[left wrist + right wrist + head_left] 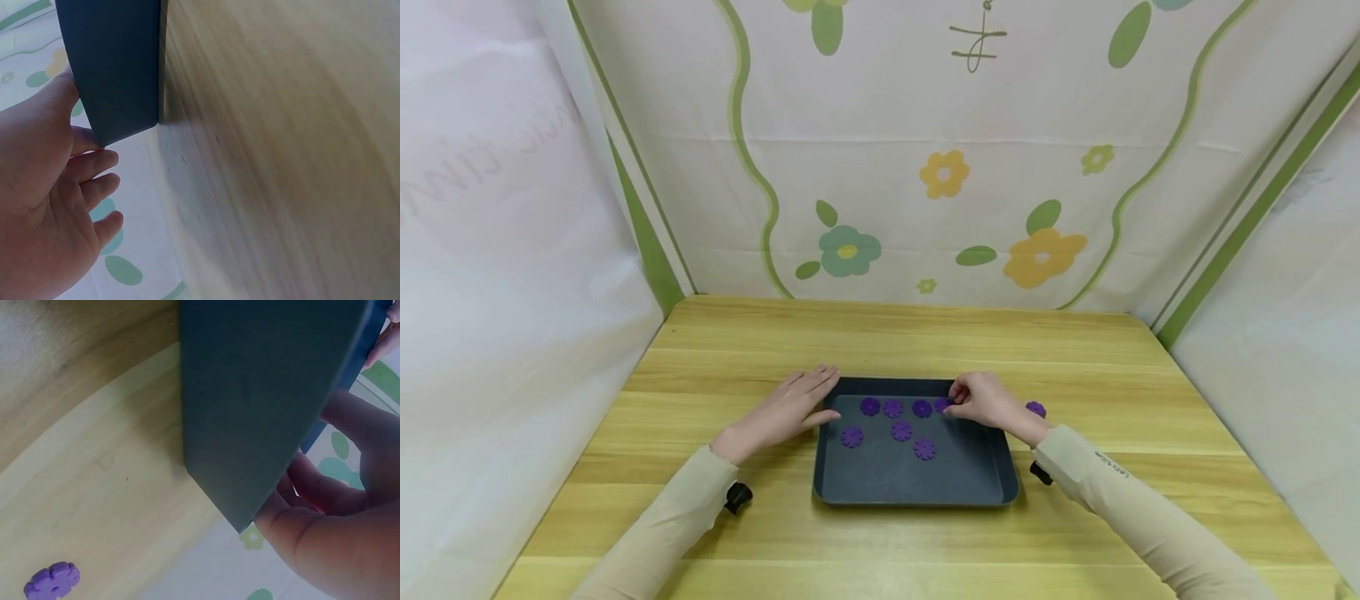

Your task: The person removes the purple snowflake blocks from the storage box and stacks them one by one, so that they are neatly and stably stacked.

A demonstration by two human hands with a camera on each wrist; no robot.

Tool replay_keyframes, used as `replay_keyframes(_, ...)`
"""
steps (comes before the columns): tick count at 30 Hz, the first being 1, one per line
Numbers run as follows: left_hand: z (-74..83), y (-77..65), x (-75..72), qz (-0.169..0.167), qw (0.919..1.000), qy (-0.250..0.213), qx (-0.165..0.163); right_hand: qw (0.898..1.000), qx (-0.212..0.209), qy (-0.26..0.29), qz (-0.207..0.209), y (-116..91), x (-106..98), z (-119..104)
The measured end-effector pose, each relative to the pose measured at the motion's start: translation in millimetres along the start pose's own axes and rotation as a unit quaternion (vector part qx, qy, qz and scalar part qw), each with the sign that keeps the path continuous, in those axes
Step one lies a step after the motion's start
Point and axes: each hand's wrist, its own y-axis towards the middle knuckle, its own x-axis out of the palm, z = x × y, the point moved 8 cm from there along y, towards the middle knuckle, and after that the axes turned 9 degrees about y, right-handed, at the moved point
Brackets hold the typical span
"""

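A dark grey rectangular tray (887, 482) lies on the wooden table with several purple flower-shaped discs (901, 431) inside. Four-sided walls hide its interior in both wrist views. My left hand (778, 414) rests at the tray's back left corner, fingers extended and thumb over the rim. At the back right, my right hand (988, 402) reaches over the wall and pinches a purple flower-shaped disc (942, 405) at the end of the back row. In the right wrist view the tray wall (250, 412) covers those fingertips.
Outside the tray, another purple disc (1036, 408) lies on the table (910, 554) beyond my right wrist. Both wrists carry black camera straps (739, 497). White fabric walls (880, 108) with a floral print stand behind and at both sides.
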Motion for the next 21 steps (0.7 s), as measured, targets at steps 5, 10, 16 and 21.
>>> replay_keyframes(5,0.6,0.0,-0.6,0.008,1.0,0.002,0.003,1.0,0.01,-0.011,-0.006,0.6,2.8,1.5)
replay_keyframes(10,0.6,0.4,-0.8,0.007,1.0,-0.002,0.002,1.0,0.017,-0.018,-0.011,0.7,4.8,1.7)
replay_keyframes(16,0.7,0.6,-1.3,0.004,1.0,-0.002,0.001,0.999,0.023,-0.026,-0.007,0.9,6.4,1.7)
replay_keyframes(21,1.3,0.6,-1.4,0.002,1.0,-0.003,0.001,0.999,0.034,-0.026,-0.007,1.3,7.9,3.1)
